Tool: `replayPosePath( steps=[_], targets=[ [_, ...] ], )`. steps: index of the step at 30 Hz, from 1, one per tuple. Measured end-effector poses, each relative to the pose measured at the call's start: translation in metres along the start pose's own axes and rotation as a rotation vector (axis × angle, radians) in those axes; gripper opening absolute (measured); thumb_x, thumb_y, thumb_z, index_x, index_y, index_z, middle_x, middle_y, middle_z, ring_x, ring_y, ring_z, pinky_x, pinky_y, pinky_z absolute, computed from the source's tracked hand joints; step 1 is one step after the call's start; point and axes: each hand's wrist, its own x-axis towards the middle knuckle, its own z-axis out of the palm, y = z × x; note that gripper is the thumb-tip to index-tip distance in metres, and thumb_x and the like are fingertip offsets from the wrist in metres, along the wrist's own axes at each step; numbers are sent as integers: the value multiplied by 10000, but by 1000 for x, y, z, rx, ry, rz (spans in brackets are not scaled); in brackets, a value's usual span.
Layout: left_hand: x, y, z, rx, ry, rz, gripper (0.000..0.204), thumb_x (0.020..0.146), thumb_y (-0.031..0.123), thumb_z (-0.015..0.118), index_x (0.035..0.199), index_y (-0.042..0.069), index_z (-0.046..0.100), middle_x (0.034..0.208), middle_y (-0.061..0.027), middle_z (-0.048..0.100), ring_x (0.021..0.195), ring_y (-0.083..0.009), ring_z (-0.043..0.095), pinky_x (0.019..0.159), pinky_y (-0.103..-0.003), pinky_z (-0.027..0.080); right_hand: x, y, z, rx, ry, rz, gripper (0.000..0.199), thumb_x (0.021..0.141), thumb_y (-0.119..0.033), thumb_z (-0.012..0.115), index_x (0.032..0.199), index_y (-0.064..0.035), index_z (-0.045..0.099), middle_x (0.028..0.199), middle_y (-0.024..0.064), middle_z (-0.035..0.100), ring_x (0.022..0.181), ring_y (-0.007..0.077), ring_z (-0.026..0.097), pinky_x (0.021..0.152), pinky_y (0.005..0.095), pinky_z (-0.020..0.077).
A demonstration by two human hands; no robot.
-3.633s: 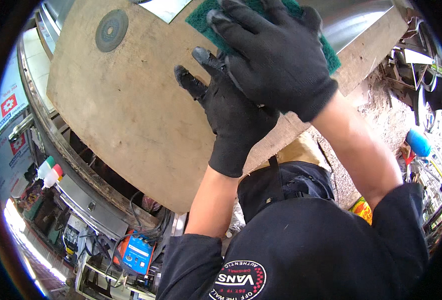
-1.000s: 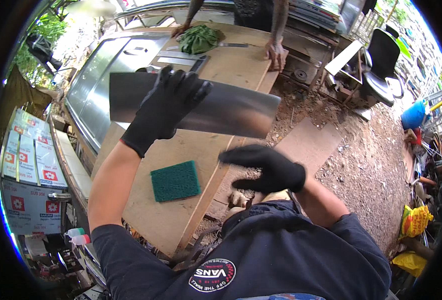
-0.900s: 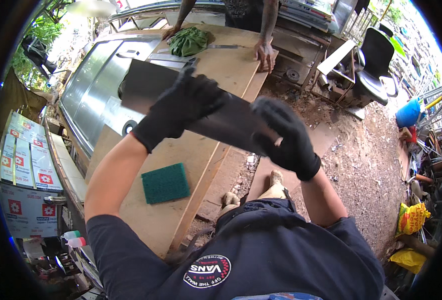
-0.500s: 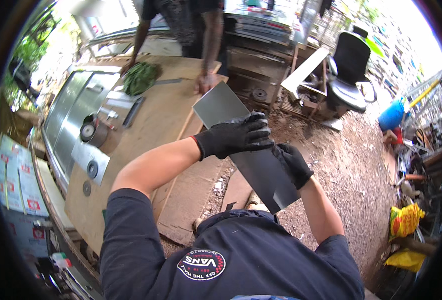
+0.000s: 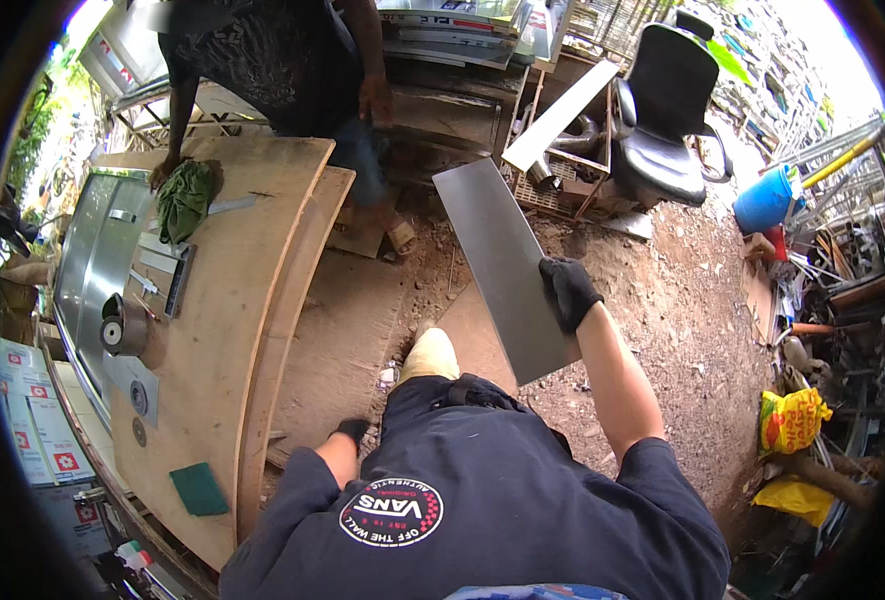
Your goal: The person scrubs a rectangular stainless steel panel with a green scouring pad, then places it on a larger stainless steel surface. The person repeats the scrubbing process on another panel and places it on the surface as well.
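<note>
Gloved hands [image 5: 570,293]: two in view, one left and one right
Held metal sheet [image 5: 508,270]: just one
Green scrub pad [image 5: 200,489]: a single piece
Flat discs [image 5: 139,397]: a pair
Green cloth [image 5: 184,202]: one bundle
Wooden boards [image 5: 223,300]: two, one above the other
Co-worker [image 5: 263,75]: one person stands nearby
Office chair [image 5: 671,95]: one
Blue bucket [image 5: 765,198]: one only
Yellow bags [image 5: 795,420]: two sit along the right
Scrap pile [image 5: 853,290]: pieces lie too jumbled to count

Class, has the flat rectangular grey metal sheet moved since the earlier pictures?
Yes, rightward: a second ago the flat rectangular grey metal sheet mostly overlapped the brown wooden table in view; now it is beyond the table's right edge.
</note>
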Motion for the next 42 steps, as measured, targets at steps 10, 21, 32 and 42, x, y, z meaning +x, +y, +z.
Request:
replayPosePath(
  steps=[10, 21, 32, 42],
  targets=[
    [17, 59, 6, -83, 86, 187, 394, 985, 414, 674, 1033, 26, 724, 932, -142, 720, 846, -302, 697, 743, -450, 537, 140, -66, -56, -1191, -241, -893, 80, 763, -17, 652, 835, -51, 637, 825, 271, 625, 852, 508, 647, 699, 492, 524],
    [140, 410, -278, -669, 43, 526, 466, 1005, 305, 740, 1311, -39, 668, 1225, -146, 725, 1111, -238, 675, 974, -364, 532, 152, -116, -194, -1056, -34, -243, 57, 795, -83, 653, 822, -52, 693, 900, 279, 660, 795, 453, 639, 697, 439, 535],
    [87, 696, -259, -1178, -502, 562, 427, 1044, 313, 701, 1362, 39, 623, 1201, -99, 722, 1048, -193, 707, 934, -361, 587, 183, -171, -327, -396, 111, -25, 318, 955, -221, 541, 767, 30, 599, 661, 74, 503, 646, 129, 467, 591, 387, 446],
    [-12, 887, -252, -1577, -804, 831, 260, 1039, 148, 681, 1260, 11, 698, 1210, -89, 741, 1126, -213, 707, 1014, -396, 563, 233, -216, -414, -790, -225, -736, 126, 886, -62, 559, 763, -52, 534, 714, 104, 538, 683, 273, 526, 649, 389, 463]
  ],
)
